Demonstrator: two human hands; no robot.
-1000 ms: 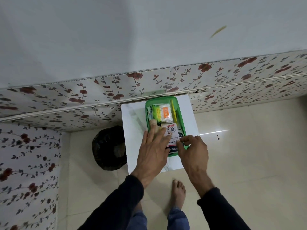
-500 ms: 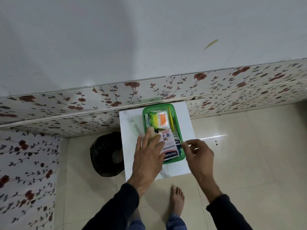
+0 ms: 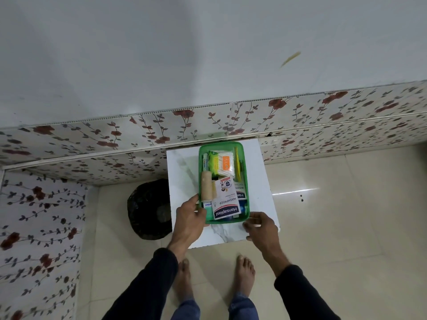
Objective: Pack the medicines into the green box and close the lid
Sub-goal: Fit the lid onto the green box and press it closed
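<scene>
Green box long axis runs away from person; left hand grips near-left corner; right hand half-curled, empty, just off near-right corner.

A white marble-patterned table stood against a wall clad in floral panels. A black bag sat on the cream tiled floor, just beside the table's left edge. Bare feet stood below the table.

Medicines in box on table, bag left of table.
</scene>
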